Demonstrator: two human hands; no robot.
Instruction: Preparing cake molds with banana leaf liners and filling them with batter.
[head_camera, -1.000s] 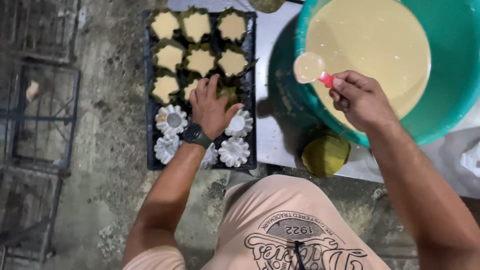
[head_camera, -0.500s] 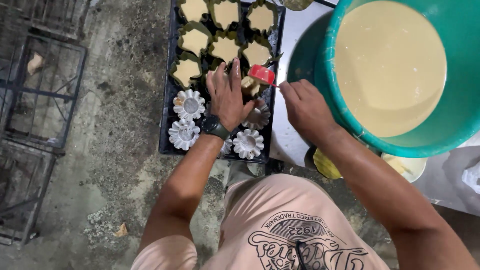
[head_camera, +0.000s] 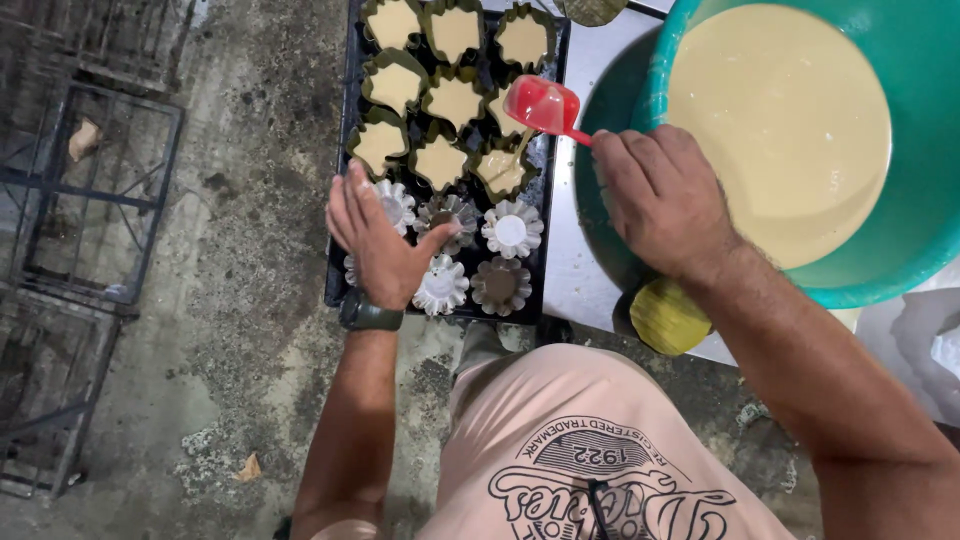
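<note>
Fingers of right hand (head_camera: 665, 200) grip a red ladle (head_camera: 542, 105) over the tray (head_camera: 338, 260) — left hand (head_camera: 378, 240) lies open, flat, at its near-left edge.

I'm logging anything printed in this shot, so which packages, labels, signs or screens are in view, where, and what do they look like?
No packages, signs or screens show.
Shirt print: bottom centre, on the person's pinkish shirt; a dark rounded emblem with curved lettering, seen upside down.
</note>
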